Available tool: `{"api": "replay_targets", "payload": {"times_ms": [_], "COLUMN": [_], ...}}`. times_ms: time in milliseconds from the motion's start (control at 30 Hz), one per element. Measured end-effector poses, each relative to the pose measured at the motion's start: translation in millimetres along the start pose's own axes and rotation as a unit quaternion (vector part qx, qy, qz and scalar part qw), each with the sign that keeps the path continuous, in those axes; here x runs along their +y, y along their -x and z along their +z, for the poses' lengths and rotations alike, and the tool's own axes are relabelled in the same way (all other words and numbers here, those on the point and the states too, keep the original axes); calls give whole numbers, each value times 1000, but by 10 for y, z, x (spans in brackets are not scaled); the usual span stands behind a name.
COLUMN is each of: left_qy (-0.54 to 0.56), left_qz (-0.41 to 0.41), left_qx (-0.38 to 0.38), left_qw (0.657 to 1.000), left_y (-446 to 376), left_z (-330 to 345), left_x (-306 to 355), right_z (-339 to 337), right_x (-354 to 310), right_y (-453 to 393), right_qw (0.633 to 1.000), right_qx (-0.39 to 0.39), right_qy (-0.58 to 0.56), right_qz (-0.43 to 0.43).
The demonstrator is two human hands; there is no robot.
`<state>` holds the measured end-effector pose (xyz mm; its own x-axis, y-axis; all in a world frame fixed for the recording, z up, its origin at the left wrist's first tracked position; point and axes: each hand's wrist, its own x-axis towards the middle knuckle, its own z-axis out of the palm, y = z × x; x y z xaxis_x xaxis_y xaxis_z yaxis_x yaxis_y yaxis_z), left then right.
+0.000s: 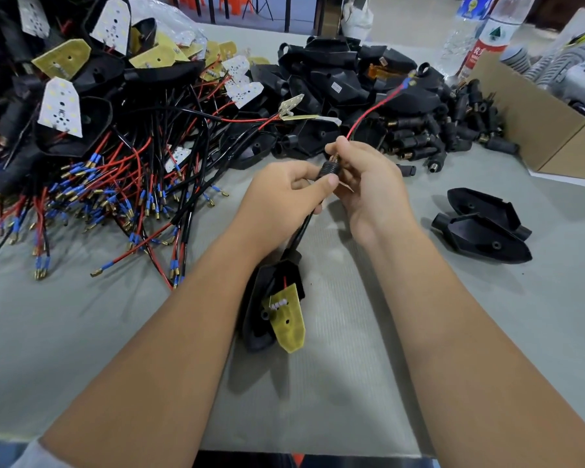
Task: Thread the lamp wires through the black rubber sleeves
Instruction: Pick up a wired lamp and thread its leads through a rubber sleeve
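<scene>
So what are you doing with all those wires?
A person is putting lamp parts together at a grey table. The left hand holds a black rubber sleeve, and the right hand pinches the red wire coming out of its top. That wire runs down to a black lamp shell lying between the arms. A big pile of wired lamps sits on the left, and loose sleeves lie farther back.

Far beyond the right hand (368,184), a clear bottle (487,38) carries a red-and-white label with a green tree emblem and white Chinese characters, too blurred to read.
</scene>
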<state>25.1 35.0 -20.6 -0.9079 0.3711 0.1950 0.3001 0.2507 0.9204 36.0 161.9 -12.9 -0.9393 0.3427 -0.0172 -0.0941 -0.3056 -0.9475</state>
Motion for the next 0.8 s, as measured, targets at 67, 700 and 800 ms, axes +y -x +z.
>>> {"api": "replay_targets", "payload": {"times_ms": [67,700,800], "left_qy": [-4,10,24], "left_qz": [-9,-27,-45], "left_qx": [2,-36,-50], "left_qw": [1000,999,997], "left_y": [1,-55,-64], "left_z": [5,-1,-15], "left_x": [-2,-15,-20], "right_z": [-27,-30,-34], "right_x": [5,20,12], "right_y": [-30,-50,-37], "right_qw": [1000,1000,1000], "right_qx": [27,16,24], "right_qy": [-4,11,-9], "right_qz": [-2,3,7]}}
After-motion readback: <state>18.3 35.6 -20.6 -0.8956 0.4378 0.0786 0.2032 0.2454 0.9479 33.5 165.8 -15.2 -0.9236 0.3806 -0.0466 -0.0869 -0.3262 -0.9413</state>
